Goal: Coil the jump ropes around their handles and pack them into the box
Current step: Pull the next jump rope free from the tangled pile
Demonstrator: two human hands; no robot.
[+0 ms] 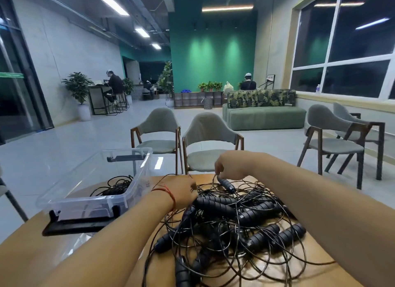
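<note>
Fingers [218, 168] of the right hand [232, 168] are bent downward and pinch the thin cable at the upper end of a black handle [227, 185]. That handle is tilted and lifted slightly above the pile, near the table's far edge.

The left hand [181, 193] is beside the pile's far left side. Its fingers curl away from the camera and are mostly hidden, so it cannot be told whether they hold any cable. There is a red string [168, 193] around the left wrist.

The jump ropes [235, 224] lie in a tangled heap of black ribbed handles and loose thin cable. The heap covers the middle and right of the wooden table [42, 250] and reaches toward its near edge.

A clear plastic box [94, 175] stands open toward the table's far left corner, apart from the heap. One coiled rope [115, 186] lies inside it. There is a black clasp [79, 223] at its near end.

Two grey chairs [207, 137] stand just beyond the table's far edge.
</note>
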